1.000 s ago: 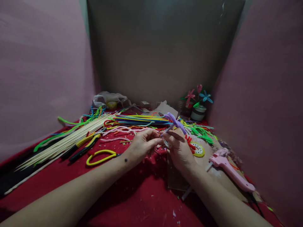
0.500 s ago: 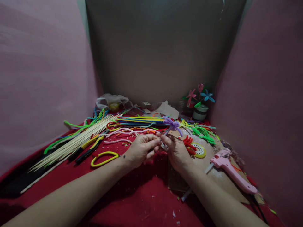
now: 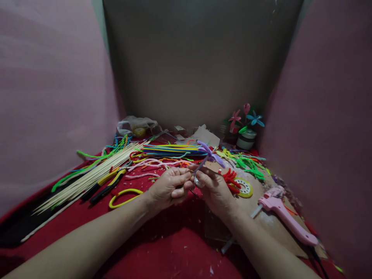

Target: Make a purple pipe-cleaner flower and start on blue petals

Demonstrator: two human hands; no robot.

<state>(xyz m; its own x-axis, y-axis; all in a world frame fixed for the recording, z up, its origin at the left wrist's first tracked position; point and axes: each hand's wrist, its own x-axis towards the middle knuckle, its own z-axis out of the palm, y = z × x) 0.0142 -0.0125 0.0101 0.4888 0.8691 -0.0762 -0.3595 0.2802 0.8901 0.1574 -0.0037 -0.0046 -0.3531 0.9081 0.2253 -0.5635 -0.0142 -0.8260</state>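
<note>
A purple pipe-cleaner flower (image 3: 214, 156) leans up and to the right above my fingers, its thin stem running down between both hands. My left hand (image 3: 171, 184) is closed, thumb and forefinger pinching at the stem's lower end. Against it, my right hand (image 3: 216, 192) is closed too, thumb and fingers gripping around the same spot. A small shiny silvery piece (image 3: 198, 182) shows by the right thumb; its kind is unclear. The fingertips hide the stem's end.
Bamboo skewers (image 3: 95, 174), pliers (image 3: 109, 186) and a yellow-looped handle (image 3: 124, 197) lie left. Pipe cleaners (image 3: 171, 149) lie behind. On the right are red pipe-cleaner pieces (image 3: 231, 180), a yellow-rimmed disc (image 3: 244, 188) and a pink glue gun (image 3: 285, 211) on cardboard. Finished flowers (image 3: 255, 118) stand behind.
The flower has turned, its petals spreading differently and more of its stem showing. My hands have shifted slightly left, and the silvery piece has changed angle by the right thumb.
</note>
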